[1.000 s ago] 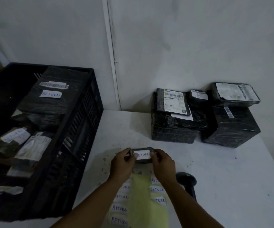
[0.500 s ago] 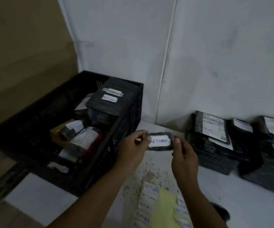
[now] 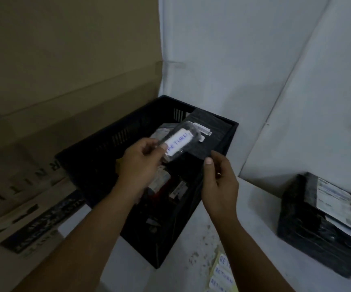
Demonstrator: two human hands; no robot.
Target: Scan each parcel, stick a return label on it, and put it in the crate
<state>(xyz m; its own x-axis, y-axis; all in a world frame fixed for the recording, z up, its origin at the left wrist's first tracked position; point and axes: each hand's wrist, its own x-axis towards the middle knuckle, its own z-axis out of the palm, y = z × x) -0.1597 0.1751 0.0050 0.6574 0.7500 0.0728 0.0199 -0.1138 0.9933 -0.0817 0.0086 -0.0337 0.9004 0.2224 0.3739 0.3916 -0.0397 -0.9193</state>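
Observation:
My left hand [image 3: 140, 163] pinches a small black-wrapped parcel [image 3: 183, 142] by its near end, above the black crate [image 3: 98, 157]. A white label reading RETURN [image 3: 178, 143] is stuck on the parcel's top. My right hand [image 3: 219, 184] hovers just right of the parcel over the crate's right wall, fingers loosely curled, holding nothing. Inside the crate lie several wrapped parcels, a large black one [image 3: 210, 135] at the far end. A sheet of RETURN labels [image 3: 223, 275] lies on the white table near the bottom edge.
A stack of black-wrapped parcels [image 3: 321, 218] with a shipping label sits on the table [image 3: 254, 209] at the right. A large cardboard box [image 3: 44, 123] stands left of the crate. White walls close in behind. The scanner is out of view.
The labelled parcel moved left from above the table to above the crate. My right hand let go of it; only my left hand holds it now. The view swung left.

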